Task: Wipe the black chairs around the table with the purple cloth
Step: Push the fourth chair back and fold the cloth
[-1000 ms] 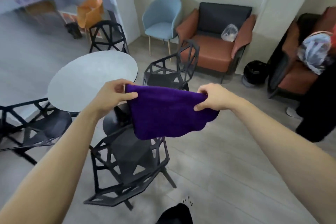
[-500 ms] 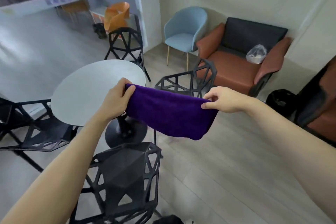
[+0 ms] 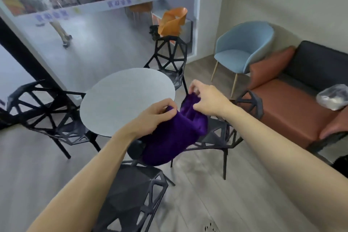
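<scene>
Now, both hands are up in front of the round table [image 3: 122, 103], at its near right edge. The left hand [image 3: 156, 117] has its fingers curled into the purple cloth [image 3: 173, 137], and the right hand [image 3: 205, 98] pinches the bunched top edge just beside it. The cloth hangs in the air between them, touching no chair.

Four black chairs ring the table: the far chair [image 3: 167, 58] behind it, the left chair [image 3: 41, 111], the right chair [image 3: 222, 133] and the near chair [image 3: 135, 194]. Beyond the table to the right sit a blue chair [image 3: 239, 52] and a brown sofa [image 3: 291, 111] with a plastic bag [image 3: 333, 98] on it. An orange chair [image 3: 173, 21] stands behind the far chair, past the glass wall [image 3: 94, 43].

The hanging cloth covers most of the table's base and part of the right chair's seat. The left forearm crosses the near chair, which the bottom edge cuts off. The sofa runs out of frame, the bag's contents are unreadable, and the lettering on the glass is blurred.
</scene>
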